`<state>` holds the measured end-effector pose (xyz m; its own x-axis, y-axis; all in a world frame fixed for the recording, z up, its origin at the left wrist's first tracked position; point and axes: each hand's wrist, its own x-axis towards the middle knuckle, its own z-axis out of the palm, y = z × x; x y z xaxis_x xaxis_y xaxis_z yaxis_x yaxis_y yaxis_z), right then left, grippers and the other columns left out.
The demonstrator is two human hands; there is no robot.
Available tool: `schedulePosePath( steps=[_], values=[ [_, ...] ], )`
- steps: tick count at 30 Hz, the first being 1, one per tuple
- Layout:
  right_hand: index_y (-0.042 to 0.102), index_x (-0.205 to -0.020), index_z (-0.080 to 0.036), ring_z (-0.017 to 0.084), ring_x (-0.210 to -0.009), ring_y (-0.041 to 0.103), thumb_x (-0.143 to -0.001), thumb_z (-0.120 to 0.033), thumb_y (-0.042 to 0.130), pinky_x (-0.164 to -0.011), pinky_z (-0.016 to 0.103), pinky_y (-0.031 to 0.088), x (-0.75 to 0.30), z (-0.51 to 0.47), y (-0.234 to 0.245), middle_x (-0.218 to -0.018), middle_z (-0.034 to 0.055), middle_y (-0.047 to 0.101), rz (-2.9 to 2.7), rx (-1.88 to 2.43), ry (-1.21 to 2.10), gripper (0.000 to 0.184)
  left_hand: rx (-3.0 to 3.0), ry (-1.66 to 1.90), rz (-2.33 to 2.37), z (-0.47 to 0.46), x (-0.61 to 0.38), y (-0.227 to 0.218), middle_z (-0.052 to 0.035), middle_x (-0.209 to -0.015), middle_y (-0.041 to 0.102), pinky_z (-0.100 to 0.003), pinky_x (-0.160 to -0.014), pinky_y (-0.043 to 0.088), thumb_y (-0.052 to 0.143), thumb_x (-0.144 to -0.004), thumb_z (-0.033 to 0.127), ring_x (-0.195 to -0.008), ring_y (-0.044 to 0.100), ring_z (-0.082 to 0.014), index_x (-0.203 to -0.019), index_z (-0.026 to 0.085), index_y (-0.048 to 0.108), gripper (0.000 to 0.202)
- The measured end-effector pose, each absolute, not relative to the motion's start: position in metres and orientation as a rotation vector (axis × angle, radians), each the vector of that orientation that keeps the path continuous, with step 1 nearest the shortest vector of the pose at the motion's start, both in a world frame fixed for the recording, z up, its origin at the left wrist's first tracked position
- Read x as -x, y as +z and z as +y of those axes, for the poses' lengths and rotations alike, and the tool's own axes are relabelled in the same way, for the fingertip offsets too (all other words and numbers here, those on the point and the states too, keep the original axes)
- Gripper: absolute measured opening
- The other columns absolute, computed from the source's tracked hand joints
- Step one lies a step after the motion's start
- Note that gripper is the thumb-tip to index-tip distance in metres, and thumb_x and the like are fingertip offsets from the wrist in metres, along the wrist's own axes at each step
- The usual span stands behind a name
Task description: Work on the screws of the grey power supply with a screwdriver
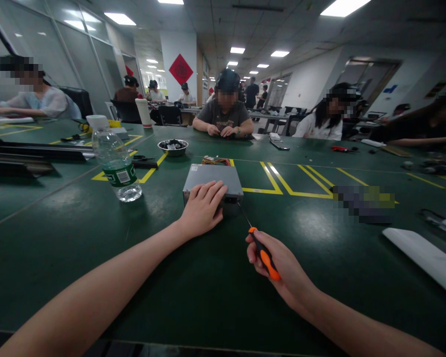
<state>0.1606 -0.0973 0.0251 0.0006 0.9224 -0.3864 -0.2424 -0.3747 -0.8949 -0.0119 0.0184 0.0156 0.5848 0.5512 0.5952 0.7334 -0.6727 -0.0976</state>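
Observation:
A grey metal computer power supply (214, 173) rests on the green table in front of me, a bundle of coloured wires (217, 161) at its far side. My left hand (202, 204) lies over its near edge, fingers stretched flat on top and the thumb by the front face. Closed around the orange and black handle of a screwdriver (264, 255) is my right hand (278, 263). The screwdriver's thin shaft points up and left, its tip at the right end of the front face, near the power socket (231, 200). Whether the tip sits in a screw is too small to tell.
A water bottle (121, 171) stands to the left, with a metal bowl (173, 147) of small parts beyond. Long dark panels (33, 151) lie at far left. A white curved object (423, 258) is at right. Co-workers sit around the table, one opposite (225, 111).

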Motion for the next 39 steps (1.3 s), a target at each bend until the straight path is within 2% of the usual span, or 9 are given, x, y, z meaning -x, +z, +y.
schedulePosePath(
  steps=[5, 30, 39],
  values=[
    [0.054, -0.077, -0.016, 0.007, -0.047, 0.039, -0.075, -0.045, 0.056, -0.043, 0.02, 0.023, -0.161, -0.0969, 0.0257, -0.053, -0.0023, 0.051, -0.771, 1.325, 1.531, 0.029, 2.476, -0.756, -1.057, 0.0197, 0.0119, 0.0133, -0.0089, -0.137, 0.039, -0.041, -0.1, 0.025, 0.045, -0.081, 0.027, -0.125, 0.032, -0.0252, -0.13, 0.016, 0.036, 0.052],
    [0.054, -0.079, -0.018, 0.008, -0.049, 0.039, -0.078, -0.046, 0.052, -0.046, 0.022, 0.025, -0.167, -0.0957, 0.0239, -0.054, -0.0041, 0.049, -0.858, 1.332, 1.488, 0.028, 2.477, -0.767, -1.048, 0.0185, 0.0115, 0.0144, -0.0098, -0.136, 0.04, -0.041, -0.099, 0.025, 0.045, -0.081, 0.025, -0.125, 0.033, -0.0255, -0.13, 0.017, 0.037, 0.051],
    [0.054, -0.076, -0.017, 0.007, -0.046, 0.036, -0.077, -0.046, 0.052, -0.044, 0.021, 0.022, -0.1669, -0.095, 0.0256, -0.051, -0.0046, 0.047, -0.853, 1.353, 1.504, 0.029, 2.481, -0.771, -1.043, 0.0202, 0.0116, 0.0127, -0.0094, -0.136, 0.04, -0.041, -0.099, 0.025, 0.046, -0.08, 0.025, -0.124, 0.033, -0.0258, -0.13, 0.017, 0.036, 0.052]
  ],
)
